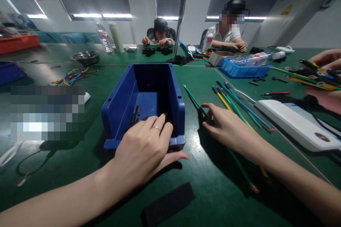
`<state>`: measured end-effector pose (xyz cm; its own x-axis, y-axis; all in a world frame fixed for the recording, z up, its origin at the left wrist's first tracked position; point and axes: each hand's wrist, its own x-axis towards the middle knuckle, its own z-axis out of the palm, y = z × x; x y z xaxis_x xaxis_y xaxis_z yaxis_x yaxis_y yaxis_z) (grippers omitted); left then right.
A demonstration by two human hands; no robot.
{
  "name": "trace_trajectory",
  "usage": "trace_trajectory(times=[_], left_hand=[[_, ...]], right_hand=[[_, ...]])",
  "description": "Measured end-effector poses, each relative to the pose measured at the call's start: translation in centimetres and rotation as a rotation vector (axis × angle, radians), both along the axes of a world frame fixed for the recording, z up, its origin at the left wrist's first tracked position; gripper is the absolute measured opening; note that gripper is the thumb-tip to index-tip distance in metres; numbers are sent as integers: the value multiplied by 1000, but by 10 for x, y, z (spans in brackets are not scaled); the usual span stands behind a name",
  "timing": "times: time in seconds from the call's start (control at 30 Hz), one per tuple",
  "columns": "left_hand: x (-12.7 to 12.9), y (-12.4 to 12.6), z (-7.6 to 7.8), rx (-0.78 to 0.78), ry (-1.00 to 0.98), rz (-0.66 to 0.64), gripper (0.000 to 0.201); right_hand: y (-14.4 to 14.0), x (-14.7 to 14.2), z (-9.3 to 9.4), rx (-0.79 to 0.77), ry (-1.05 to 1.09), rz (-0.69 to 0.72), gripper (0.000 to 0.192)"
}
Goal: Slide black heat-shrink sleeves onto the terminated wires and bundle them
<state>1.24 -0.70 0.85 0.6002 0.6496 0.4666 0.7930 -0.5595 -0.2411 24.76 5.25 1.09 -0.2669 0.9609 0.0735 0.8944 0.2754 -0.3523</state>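
Note:
My left hand point(144, 149) lies over the front rim of a blue plastic bin point(117, 103). Its fingers curl down inside the bin and the thumb stays outside on the green mat; the fingertips are hidden. A black connector part point(136, 112) lies in the bin just left of those fingers. My right hand point(226, 127) rests on the mat to the right of the bin, with finger and thumb pinched on the dark near end of a green wire point(191, 98). The wire runs away toward the upper left.
Several green, yellow and blue wires point(239, 106) lie beside my right hand, with a white flat device point(293, 124) further right. A black strip point(167, 204) is near me. A co-worker's hands point(325, 60) handle wires at far right. Behind are a blue tray point(239, 70), a metal bowl point(85, 56) and a pole point(181, 14).

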Motion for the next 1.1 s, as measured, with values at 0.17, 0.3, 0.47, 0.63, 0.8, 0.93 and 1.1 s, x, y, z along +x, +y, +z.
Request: trace_trajectory(times=[0.17,0.3,0.47,0.63,0.8,0.93,1.1], left_hand=[[-1,0,5,-142,34,-58,42],[-2,2,8,-105,76,-102,37],[0,1,7,-167,31,-51,35],[1,-3,6,-234,-29,41,45],[2,-5,8,-306,-92,133,51],[3,-4,11,-369,-82,176,55],[3,-2,11,-360,-63,163,56]], right_hand=[[6,-1,10,59,337,-98,43],[3,2,16,221,449,-102,38],[-3,1,22,275,494,-125,37],[-4,0,20,241,509,-104,36],[-2,-3,14,21,683,-122,40],[0,-8,17,-260,986,-162,36],[2,-10,17,-404,1225,-223,24]])
